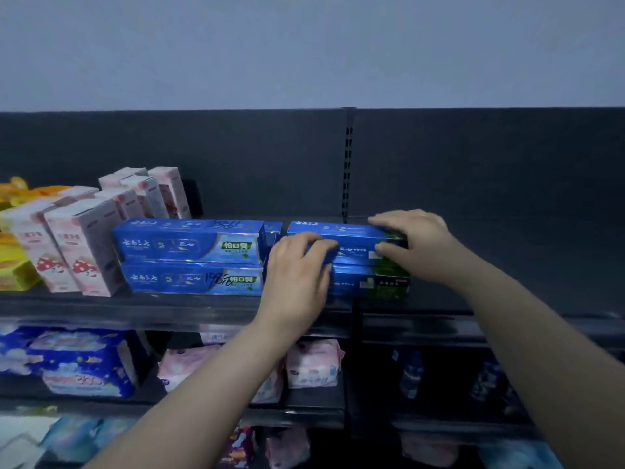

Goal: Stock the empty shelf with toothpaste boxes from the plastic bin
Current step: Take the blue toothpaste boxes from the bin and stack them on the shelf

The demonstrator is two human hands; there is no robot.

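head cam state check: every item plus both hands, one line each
upper right toothpaste box: flat atop the lower box, gripped at both ends; contact unclear
lower right toothpaste box: flat on the top shelf
left toothpaste stack: two boxes flat, one on the other, untouched
pink cartons: upright, left of the stack
left hand: grips the upper box's left end
right hand: grips its right end

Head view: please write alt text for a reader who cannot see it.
The left hand and right hand grip the ends of a blue toothpaste box lying on a second box on a dark shelf. Left of it lie two more stacked blue boxes, then pink cartons.
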